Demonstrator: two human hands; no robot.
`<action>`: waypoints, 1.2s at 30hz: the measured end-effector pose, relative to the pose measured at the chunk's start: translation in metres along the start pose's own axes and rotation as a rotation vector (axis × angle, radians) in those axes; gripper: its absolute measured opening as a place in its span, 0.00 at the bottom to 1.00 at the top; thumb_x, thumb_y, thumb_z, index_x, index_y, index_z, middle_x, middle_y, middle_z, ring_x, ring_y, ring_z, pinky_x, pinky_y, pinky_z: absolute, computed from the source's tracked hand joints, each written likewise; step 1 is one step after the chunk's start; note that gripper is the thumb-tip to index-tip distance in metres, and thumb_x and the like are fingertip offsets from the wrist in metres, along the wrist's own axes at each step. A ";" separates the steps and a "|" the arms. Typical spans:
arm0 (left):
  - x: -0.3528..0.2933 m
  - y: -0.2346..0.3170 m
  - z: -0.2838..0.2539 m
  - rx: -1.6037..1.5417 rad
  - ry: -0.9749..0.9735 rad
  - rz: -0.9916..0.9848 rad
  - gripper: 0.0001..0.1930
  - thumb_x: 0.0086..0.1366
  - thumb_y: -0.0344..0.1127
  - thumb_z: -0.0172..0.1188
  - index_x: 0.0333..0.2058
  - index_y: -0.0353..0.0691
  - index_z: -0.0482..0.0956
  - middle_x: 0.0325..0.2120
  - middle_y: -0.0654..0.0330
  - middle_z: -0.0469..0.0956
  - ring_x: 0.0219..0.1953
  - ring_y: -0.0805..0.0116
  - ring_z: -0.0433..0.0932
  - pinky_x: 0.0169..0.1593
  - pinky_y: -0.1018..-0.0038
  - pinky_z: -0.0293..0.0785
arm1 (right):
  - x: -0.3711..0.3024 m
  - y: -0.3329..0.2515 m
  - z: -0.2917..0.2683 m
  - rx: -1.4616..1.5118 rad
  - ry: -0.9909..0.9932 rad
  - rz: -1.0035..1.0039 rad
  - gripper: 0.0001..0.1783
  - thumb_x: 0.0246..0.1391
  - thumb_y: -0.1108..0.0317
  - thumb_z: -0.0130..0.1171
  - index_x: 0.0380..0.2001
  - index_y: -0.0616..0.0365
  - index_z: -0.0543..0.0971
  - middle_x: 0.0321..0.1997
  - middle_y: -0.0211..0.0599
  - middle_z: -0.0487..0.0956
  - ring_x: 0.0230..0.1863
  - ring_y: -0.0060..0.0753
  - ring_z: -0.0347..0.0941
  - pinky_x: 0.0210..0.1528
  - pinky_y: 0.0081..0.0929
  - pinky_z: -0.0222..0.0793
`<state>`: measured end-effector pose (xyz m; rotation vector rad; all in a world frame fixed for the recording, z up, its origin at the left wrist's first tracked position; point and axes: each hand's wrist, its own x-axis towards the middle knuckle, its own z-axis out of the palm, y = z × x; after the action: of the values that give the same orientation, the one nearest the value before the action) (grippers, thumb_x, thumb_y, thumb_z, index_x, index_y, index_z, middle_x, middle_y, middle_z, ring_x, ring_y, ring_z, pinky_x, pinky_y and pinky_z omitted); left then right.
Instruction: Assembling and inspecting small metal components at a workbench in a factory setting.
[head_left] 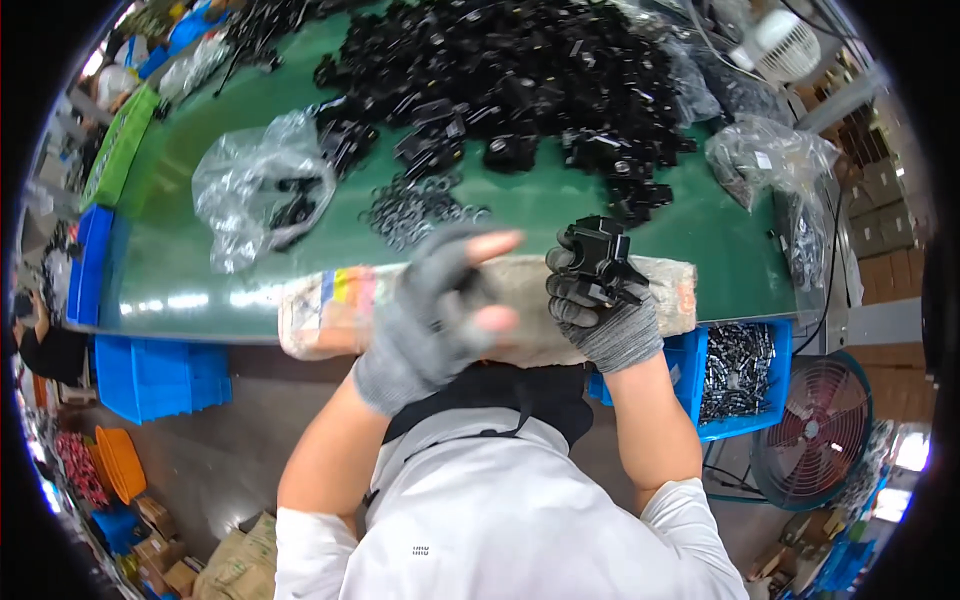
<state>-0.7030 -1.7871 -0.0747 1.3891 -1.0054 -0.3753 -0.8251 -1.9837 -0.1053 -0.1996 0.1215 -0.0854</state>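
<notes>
My right hand (pixel 607 318), in a grey glove, is closed round a black plastic part (pixel 599 250) with a blocky, slotted upper end. It holds the part up over the padded front edge of the table. My left hand (pixel 435 300), gloved in grey with bare thumb and forefinger tips, is blurred by motion. Its thumb and forefinger are spread apart, and nothing shows between them. Just beyond it lies a loose pile of small grey rings (pixel 415 208) on the green tabletop (pixel 520 195).
A large heap of black parts (pixel 500 70) covers the table's far side. Clear plastic bags (pixel 255 190) lie left and right. A pale padded roll (pixel 540 330) lines the front edge. Below it stand a blue bin of small metal pieces (pixel 740 370) and a floor fan (pixel 812 430).
</notes>
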 end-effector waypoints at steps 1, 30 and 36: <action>0.014 0.005 0.003 0.004 -0.052 0.077 0.28 0.60 0.47 0.68 0.56 0.42 0.75 0.49 0.53 0.73 0.43 0.62 0.75 0.50 0.68 0.72 | 0.001 0.006 0.004 -0.011 0.017 0.027 0.20 0.57 0.66 0.57 0.50 0.65 0.72 0.42 0.43 0.76 0.25 0.22 0.71 0.17 0.20 0.71; -0.036 -0.019 -0.042 -1.477 0.442 -0.304 0.15 0.72 0.41 0.54 0.48 0.36 0.77 0.37 0.51 0.81 0.36 0.61 0.79 0.34 0.71 0.75 | 0.024 0.050 -0.033 -1.175 0.298 -0.374 0.24 0.64 0.57 0.58 0.54 0.64 0.74 0.39 0.36 0.79 0.32 0.19 0.73 0.30 0.15 0.69; -0.039 -0.018 -0.047 -1.608 0.424 -0.254 0.15 0.71 0.41 0.54 0.49 0.37 0.76 0.40 0.53 0.80 0.39 0.59 0.79 0.35 0.71 0.75 | 0.023 0.050 -0.029 -1.265 0.295 -0.391 0.21 0.65 0.62 0.57 0.54 0.67 0.74 0.39 0.38 0.79 0.32 0.21 0.73 0.33 0.18 0.71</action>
<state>-0.6833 -1.7321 -0.0994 0.0638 0.0243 -0.7821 -0.8025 -1.9427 -0.1459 -1.4781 0.4226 -0.4254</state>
